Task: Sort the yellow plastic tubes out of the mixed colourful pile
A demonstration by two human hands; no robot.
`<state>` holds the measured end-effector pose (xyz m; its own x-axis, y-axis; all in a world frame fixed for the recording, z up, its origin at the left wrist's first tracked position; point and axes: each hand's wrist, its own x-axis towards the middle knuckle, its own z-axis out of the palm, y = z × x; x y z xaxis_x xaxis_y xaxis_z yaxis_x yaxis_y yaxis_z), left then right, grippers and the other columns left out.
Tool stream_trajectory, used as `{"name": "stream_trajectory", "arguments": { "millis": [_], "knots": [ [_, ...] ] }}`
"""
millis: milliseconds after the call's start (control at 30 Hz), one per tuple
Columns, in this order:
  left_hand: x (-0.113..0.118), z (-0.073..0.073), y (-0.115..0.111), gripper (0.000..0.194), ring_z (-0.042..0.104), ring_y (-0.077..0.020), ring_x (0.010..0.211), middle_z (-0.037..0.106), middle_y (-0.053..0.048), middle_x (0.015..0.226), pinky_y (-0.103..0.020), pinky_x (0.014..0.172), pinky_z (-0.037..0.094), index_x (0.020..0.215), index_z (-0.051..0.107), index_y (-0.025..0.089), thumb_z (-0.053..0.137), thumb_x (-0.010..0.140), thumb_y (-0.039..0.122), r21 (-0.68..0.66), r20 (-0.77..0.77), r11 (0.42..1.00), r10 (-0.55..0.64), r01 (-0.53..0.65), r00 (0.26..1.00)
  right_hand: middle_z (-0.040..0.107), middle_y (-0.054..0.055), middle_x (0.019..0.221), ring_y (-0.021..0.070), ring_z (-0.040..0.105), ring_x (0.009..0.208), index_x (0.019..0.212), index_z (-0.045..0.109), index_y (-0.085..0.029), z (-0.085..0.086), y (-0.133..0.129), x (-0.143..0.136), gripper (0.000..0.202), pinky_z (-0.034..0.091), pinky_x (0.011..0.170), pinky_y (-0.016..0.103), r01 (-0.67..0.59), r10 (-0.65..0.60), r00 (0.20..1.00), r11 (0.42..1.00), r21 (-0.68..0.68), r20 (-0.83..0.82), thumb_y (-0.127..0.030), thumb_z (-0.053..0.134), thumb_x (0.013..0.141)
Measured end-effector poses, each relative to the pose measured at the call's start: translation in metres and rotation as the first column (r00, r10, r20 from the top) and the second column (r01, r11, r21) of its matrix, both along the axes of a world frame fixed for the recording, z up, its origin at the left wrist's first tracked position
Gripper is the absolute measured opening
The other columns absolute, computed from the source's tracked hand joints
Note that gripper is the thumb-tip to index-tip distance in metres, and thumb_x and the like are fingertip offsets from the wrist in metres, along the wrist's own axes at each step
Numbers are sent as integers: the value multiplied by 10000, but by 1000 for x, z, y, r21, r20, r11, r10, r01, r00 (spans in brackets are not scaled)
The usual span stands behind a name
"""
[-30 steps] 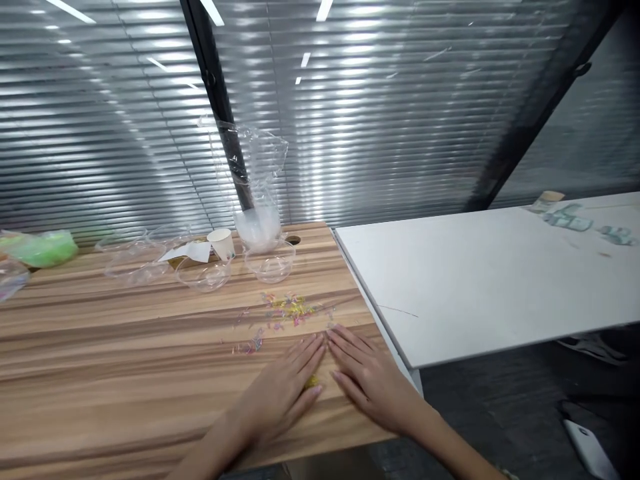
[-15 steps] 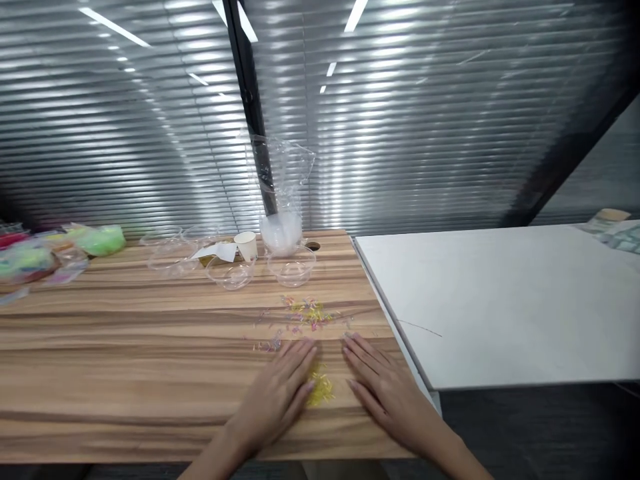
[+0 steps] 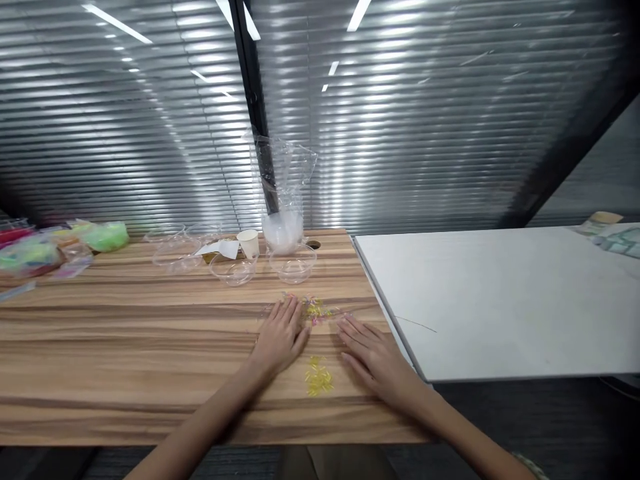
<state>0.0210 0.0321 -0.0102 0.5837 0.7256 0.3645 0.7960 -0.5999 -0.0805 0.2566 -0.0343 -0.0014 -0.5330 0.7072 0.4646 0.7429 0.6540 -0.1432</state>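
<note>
My left hand [image 3: 281, 335] lies palm down on the wooden table [image 3: 125, 360], its fingertips over the left part of a scatter of small multicoloured pieces [image 3: 315, 310]. Its fingers are stretched out, with the thumb a little apart. To the right of that scatter, my right hand [image 3: 375, 355] rests flat with extended fingers, near the table's right edge. A small pile of yellow pieces [image 3: 319, 377] lies between my two forearms, touched by neither hand. What is under my left fingers is partly hidden.
Clear bowls [image 3: 293, 265] stand behind the scatter, with a white cup [image 3: 249, 244] and a plastic bag with white contents [image 3: 283, 231]. Colourful bags [image 3: 40, 253] lie at the far left. A white tabletop [image 3: 500, 300] adjoins on the right.
My left hand has moved forward from beside the yellow pile onto the multicoloured scatter. My right hand has shifted slightly forward and left.
</note>
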Motion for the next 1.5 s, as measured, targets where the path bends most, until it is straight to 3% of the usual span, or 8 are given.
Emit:
{"name": "stream_trajectory", "arguments": {
  "millis": [200,400,533,700,900,1233,1400,1500],
  "knots": [
    [20,-2,22,431,486,-318,1243,563,-227,1265,-495,1090,327,1217,550,16,401,952,323,92,5,993,72,-72,997,605,96,1233,265,466,1258,1196,603,-135,28,67,-15,301,441,1004,463,-50,47,998,996,78,35,-155,478,923],
    [14,-3,16,458,396,-266,1324,486,-153,1376,-438,1125,302,1324,457,50,334,995,344,36,-24,994,-103,103,994,662,117,1111,276,589,1090,1059,650,-123,3,112,-19,262,489,912,458,-6,24,998,953,304,-55,-81,449,896],
    [15,1,11,507,364,-267,1343,425,-159,1421,-404,1096,359,1379,381,47,342,998,380,-33,-38,991,-133,132,990,671,108,1070,247,589,1083,1060,633,-148,-7,112,-17,261,509,882,420,-76,133,976,950,303,-171,-89,438,897],
    [15,5,7,460,357,-256,1348,416,-126,1435,-411,1081,385,1401,361,106,359,997,327,-95,-16,983,-157,155,987,677,96,1010,225,596,1049,1052,618,-149,-5,106,-16,251,515,889,407,-195,263,933,944,268,-248,-70,446,887],
    [12,11,6,392,417,-241,1313,470,-130,1392,-414,1067,412,1329,466,111,359,994,284,-136,4,973,-188,187,982,674,97,995,226,596,1019,1072,606,-147,-2,105,-11,265,529,861,410,-173,256,928,940,294,-272,-58,441,884],
    [12,9,-1,322,537,-268,1205,585,-121,1277,-440,979,492,1238,556,128,386,979,218,-93,-3,974,-208,206,978,677,122,974,250,592,992,1046,606,-88,4,105,-13,213,546,812,396,-246,314,942,888,389,-121,-54,478,879],
    [13,14,2,339,437,-249,1299,496,-99,1378,-448,1058,421,1292,509,156,402,976,215,-67,67,971,-224,229,972,678,116,971,247,596,981,1041,608,-96,5,107,-12,213,546,806,398,-220,290,945,904,368,-149,-57,473,880],
    [13,16,4,374,390,-217,1333,443,-83,1423,-409,1096,384,1340,466,174,422,973,229,-129,117,958,-240,255,964,675,109,982,243,594,985,1049,607,-121,5,107,-10,229,540,817,406,-200,272,944,921,334,-186,-66,456,885]
  ]
}}
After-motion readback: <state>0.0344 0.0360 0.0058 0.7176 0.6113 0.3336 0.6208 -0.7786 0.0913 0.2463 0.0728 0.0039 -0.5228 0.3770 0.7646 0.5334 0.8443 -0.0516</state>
